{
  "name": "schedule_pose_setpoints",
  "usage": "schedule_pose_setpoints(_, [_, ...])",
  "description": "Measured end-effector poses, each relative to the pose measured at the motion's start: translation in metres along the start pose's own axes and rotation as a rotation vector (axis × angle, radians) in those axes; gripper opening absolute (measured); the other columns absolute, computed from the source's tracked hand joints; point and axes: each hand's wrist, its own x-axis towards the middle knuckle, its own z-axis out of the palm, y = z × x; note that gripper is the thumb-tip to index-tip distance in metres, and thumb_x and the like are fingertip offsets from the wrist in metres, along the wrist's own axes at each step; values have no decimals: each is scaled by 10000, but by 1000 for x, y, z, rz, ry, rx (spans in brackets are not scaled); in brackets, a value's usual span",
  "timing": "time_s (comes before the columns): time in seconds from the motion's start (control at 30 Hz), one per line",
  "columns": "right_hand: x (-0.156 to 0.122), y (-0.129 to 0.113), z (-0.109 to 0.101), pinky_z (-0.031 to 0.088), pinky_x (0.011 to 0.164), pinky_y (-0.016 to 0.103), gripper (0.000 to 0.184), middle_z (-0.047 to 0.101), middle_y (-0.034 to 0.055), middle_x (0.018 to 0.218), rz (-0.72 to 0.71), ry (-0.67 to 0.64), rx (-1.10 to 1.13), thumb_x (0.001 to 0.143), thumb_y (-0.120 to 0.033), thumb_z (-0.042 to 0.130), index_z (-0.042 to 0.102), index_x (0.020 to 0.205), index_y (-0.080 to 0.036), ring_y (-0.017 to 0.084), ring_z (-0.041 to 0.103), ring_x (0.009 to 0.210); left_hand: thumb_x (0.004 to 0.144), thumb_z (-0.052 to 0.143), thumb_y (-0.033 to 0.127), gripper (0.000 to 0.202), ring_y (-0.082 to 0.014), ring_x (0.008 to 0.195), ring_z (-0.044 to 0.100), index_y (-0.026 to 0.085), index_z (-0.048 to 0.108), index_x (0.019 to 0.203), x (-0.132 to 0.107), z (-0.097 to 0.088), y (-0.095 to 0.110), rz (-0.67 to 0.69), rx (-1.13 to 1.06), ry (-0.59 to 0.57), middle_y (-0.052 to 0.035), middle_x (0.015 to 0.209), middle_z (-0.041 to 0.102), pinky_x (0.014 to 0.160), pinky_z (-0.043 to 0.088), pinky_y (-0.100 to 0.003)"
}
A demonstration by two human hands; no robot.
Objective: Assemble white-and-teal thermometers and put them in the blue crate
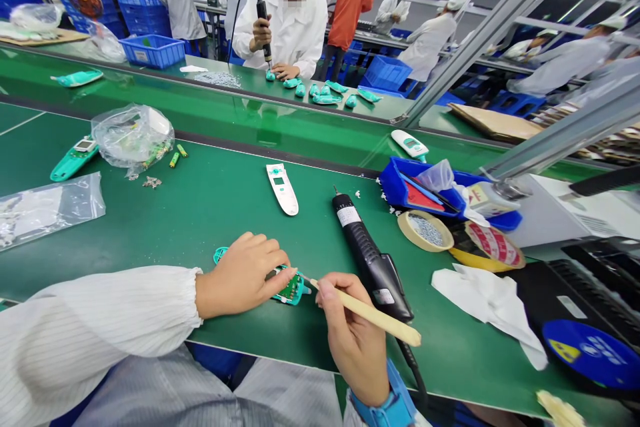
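On the green work mat, close to its near edge, the left hand lies with fingers curled together over a teal device shell, pressing it flat to the mat. A green circuit board sits in the shell and shows past the fingertips. The right hand pinches a pale wooden stick between thumb and fingers, and the stick's thin tip touches the board's right end. Just beyond the stick, a black electric screwdriver lies on the mat. Farther out lies a white front cover, well apart from both hands. To the right are a tape roll holding small screws and a blue parts bin. Across the bench, a co-worker's hand grips a second screwdriver upright.
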Motion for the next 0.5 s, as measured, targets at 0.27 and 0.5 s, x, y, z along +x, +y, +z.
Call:
schedule_pose_setpoints(0.27, [-2,7,0,444,591,243,122,551,-6,707,22,-8,20,852,-295,447,529,834,-207,122,535,639,885,315,389,333,-131,729,452,189,574,823,1,-1,0,0,4,0,-1,766,559,654,270,-293])
schedule_pose_setpoints(0.5, [-2,7,1,454,595,253,127,559,5,716,19,-6,8,846,-297,457,541,831,-202,131,543,644,886,312,390,334,-128,732,455,192,576,831,0,0,0,-5,1,-3,-5,757,553,653,276,-289])
